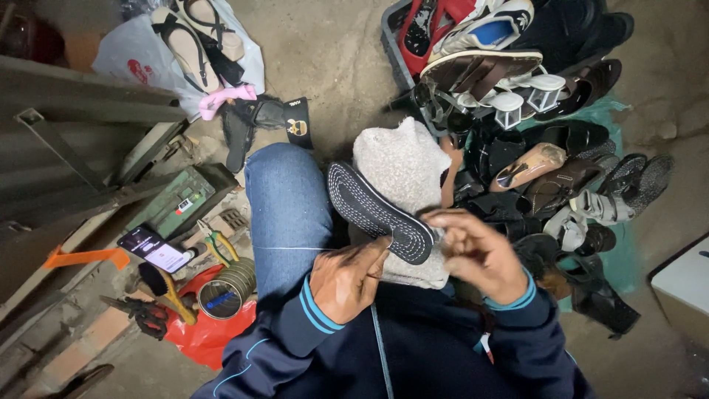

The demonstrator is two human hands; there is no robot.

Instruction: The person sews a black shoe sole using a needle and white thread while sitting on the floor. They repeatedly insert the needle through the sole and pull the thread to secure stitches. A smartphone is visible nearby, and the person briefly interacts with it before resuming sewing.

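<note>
Two hands are working at the heel end of a stitched black shoe sole on the person's lap.

The right hand (480, 255) is pinching the near end of the black sole (377, 210) with closed fingers, while the left hand (347, 279) is closing just beside it, gripping a thin white thread (284, 248) that is stretching out leftward across the jeans-clad knee (288, 207). The sole is lying tilted over a grey woolly cloth (402, 166). To the right, a pile of dark shoes (561, 162) is crowding the floor; to the left, a phone (151, 247), pliers (218, 247) and a tin (229, 288) are sitting near a red bag (210, 332).
</note>
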